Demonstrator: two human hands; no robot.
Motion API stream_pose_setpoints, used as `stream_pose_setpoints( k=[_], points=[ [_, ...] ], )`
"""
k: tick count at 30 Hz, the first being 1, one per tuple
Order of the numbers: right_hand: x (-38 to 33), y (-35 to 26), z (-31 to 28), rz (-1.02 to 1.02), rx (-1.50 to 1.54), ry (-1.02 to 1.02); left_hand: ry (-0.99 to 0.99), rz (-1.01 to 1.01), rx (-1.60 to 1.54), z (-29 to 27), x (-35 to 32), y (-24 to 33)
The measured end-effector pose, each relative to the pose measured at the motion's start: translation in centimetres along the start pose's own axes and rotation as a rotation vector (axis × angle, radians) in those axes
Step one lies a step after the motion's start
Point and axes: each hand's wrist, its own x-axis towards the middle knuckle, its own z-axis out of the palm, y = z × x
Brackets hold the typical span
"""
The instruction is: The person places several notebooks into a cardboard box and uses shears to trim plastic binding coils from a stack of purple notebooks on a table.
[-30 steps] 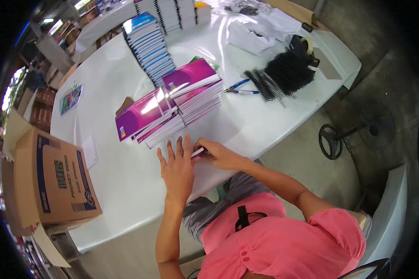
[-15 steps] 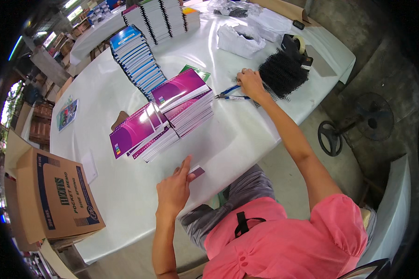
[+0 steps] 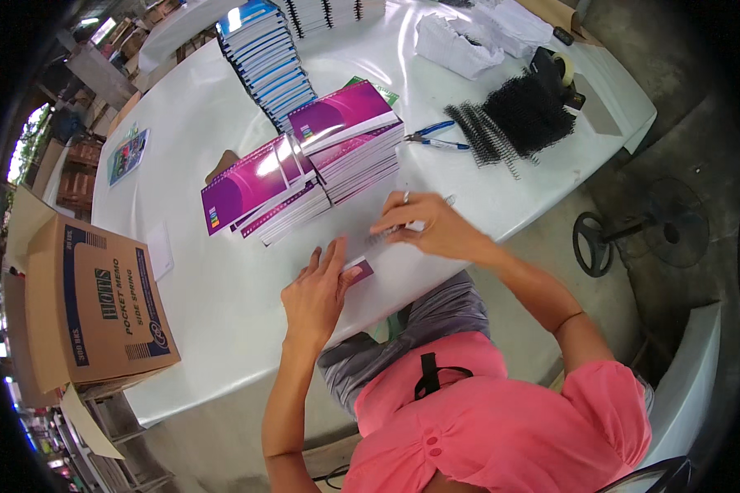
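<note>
A small purple notebook (image 3: 360, 273) lies near the table's front edge, mostly covered by my left hand (image 3: 312, 297), whose thumb and fingers hold it. Beside it, my right hand (image 3: 427, 226) pinches a thin dark spiral binding coil (image 3: 378, 238), slightly blurred by motion. The coil is close to the notebook, but I cannot tell whether they touch. Just beyond my hands stand two stacks of purple-covered notebooks (image 3: 259, 185), with punched holes along their edges. To the right lies a heap of black spiral coils (image 3: 518, 119), next to blue-handled pliers (image 3: 437, 135).
Blue-covered bound notebooks (image 3: 267, 70) are stacked behind the purple ones. A cardboard box (image 3: 111, 300) stands at the left. White plastic bags (image 3: 456, 45) and a tape roll (image 3: 564, 70) lie at the far right. A fan (image 3: 670, 222) stands beyond the table's right edge.
My right hand has moved from the coil heap toward me and left, bringing a coil beside the notebook. My left hand stays on the notebook. The view has shifted slightly.
</note>
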Motion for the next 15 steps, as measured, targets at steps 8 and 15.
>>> stream_pose_setpoints(
  k=[8, 15],
  points=[
    [0.31, 0.43, 1.64, 0.049, 0.107, -0.135, 0.023, 0.007, 0.054, 0.00, -0.20, 0.02],
    [0.28, 0.25, 1.42, 0.058, 0.192, -0.166, 0.024, 0.003, 0.059, 0.05, -0.33, -0.02]
  ],
)
